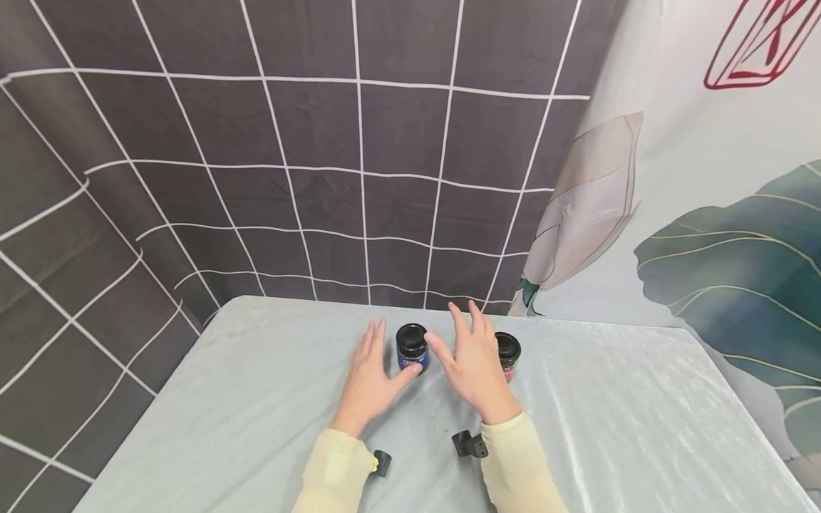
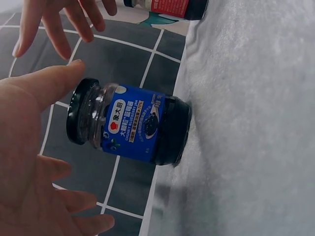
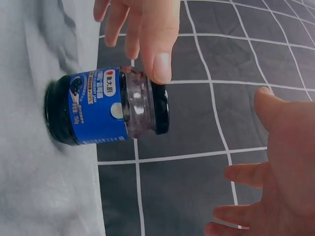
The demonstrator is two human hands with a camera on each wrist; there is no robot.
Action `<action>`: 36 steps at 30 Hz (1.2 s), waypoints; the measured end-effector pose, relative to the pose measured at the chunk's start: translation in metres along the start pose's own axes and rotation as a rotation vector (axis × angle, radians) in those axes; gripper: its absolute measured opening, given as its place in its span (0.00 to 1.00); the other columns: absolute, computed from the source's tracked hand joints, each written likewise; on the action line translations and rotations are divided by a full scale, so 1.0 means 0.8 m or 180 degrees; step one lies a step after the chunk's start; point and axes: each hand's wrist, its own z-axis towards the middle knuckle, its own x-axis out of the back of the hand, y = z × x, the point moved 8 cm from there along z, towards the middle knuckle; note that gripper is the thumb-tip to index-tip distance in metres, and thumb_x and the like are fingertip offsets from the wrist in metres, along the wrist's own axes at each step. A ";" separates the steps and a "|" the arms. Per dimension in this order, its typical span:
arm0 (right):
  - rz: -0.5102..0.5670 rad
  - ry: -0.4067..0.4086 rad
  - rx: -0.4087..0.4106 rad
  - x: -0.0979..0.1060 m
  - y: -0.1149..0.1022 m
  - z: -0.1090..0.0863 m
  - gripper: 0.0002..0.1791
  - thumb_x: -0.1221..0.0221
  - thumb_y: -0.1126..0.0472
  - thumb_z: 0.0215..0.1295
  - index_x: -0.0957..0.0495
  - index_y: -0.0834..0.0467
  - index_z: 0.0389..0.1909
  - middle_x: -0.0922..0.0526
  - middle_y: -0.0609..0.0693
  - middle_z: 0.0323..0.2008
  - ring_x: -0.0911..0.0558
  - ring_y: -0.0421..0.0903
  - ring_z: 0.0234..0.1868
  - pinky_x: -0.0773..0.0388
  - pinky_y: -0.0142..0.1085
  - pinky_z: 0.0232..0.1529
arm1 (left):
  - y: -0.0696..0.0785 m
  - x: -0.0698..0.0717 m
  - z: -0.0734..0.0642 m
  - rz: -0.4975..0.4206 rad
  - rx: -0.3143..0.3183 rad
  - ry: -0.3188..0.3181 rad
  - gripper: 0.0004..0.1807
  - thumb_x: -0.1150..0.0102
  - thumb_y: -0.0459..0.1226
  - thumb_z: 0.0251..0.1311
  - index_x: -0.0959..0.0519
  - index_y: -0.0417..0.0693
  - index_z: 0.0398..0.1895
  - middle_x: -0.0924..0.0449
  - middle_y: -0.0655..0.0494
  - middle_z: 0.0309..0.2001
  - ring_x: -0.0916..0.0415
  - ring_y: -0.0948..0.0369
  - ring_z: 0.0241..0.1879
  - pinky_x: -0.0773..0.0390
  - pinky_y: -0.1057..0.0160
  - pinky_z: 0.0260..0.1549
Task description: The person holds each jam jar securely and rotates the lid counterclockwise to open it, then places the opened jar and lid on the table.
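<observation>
A blueberry jam jar (image 1: 412,346) with a blue label and black lid stands upright on the cloth-covered table. To its left is my left hand (image 1: 370,381), fingers spread, the thumb in front of the jar. On the other side my right hand (image 1: 476,365) is raised with its fingers apart and nothing in its grasp. The left wrist view shows the jar's label (image 2: 133,123) facing my left palm. A second jar (image 1: 509,352), with a black lid and a red label, stands just right of my right hand, which partly hides it.
Pale grey cloth (image 1: 616,413) covers the table. Behind it hangs a dark curtain (image 1: 321,128) with white grid lines, and a white leaf-patterned curtain (image 1: 673,178) hangs at the right. Both wrists carry small black devices.
</observation>
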 end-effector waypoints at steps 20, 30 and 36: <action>0.0066 -0.0012 0.0015 -0.025 -0.014 0.005 0.36 0.47 0.42 0.74 0.34 0.62 0.72 0.43 0.71 0.73 0.42 0.69 0.72 0.44 0.65 0.68 | -0.009 -0.014 0.005 -0.0347 -0.0031 -0.0005 0.57 0.28 0.52 0.53 0.49 0.43 0.80 0.51 0.35 0.77 0.48 0.41 0.75 0.41 0.40 0.69; 0.0100 -0.0046 -0.0016 -0.037 -0.014 0.003 0.36 0.47 0.42 0.73 0.33 0.62 0.71 0.41 0.71 0.72 0.40 0.68 0.71 0.41 0.65 0.66 | -0.011 -0.021 0.007 -0.0714 -0.0017 0.0042 0.57 0.26 0.49 0.54 0.49 0.40 0.79 0.48 0.35 0.76 0.47 0.41 0.74 0.43 0.42 0.70; 0.0080 -0.0040 0.0018 -0.038 -0.013 0.001 0.36 0.47 0.42 0.74 0.34 0.62 0.71 0.41 0.71 0.72 0.40 0.67 0.71 0.41 0.64 0.67 | -0.010 -0.023 0.006 -0.0761 -0.0054 0.0079 0.56 0.26 0.46 0.54 0.49 0.37 0.79 0.47 0.33 0.76 0.45 0.40 0.74 0.42 0.42 0.70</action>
